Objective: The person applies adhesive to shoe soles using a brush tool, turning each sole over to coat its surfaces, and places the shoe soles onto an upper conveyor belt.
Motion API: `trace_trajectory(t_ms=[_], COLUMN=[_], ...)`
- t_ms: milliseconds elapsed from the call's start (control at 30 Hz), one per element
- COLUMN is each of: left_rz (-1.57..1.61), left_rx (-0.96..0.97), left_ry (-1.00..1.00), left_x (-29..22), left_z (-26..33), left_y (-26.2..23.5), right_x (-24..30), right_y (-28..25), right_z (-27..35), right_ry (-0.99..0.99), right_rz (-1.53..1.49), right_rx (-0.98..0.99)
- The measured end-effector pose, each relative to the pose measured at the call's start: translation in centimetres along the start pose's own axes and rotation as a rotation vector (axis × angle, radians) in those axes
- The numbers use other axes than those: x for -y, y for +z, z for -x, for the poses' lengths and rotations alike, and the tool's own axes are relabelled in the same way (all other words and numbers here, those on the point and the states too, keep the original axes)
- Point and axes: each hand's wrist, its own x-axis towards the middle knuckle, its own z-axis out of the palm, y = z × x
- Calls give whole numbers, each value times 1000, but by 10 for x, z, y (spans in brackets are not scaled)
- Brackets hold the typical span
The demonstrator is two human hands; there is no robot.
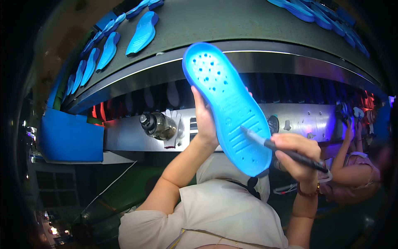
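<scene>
A bright blue shoe sole [228, 108] is held up before me, tilted, its hollow side facing up with small round holes at the far end and ridges nearer me. My left hand [204, 118] grips it by the left edge, the thumb along its side and the other fingers mostly hidden beneath. In my right hand [297, 154] is a brush [290, 153] with a dark handle, its pale tip touching the ridged part of the sole. The right fingers are closed round the handle.
Beyond the sole runs a green conveyor belt [232, 25] carrying blue soles [143, 32] at left and more soles [306, 14] at right. A metal canister [159, 126] stands on the steel ledge [124, 133]. Another person [352, 170] works at the right.
</scene>
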Motion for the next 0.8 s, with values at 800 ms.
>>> trace_trajectory(t_ms=[800], left_rz=[171], left_rx=[97], left_ry=[-36], left_x=[-4], left_z=[-4], left_y=[10], right_x=[2], right_y=[30], right_z=[-14], right_ry=[-78], right_rz=[-215], right_rx=[-17])
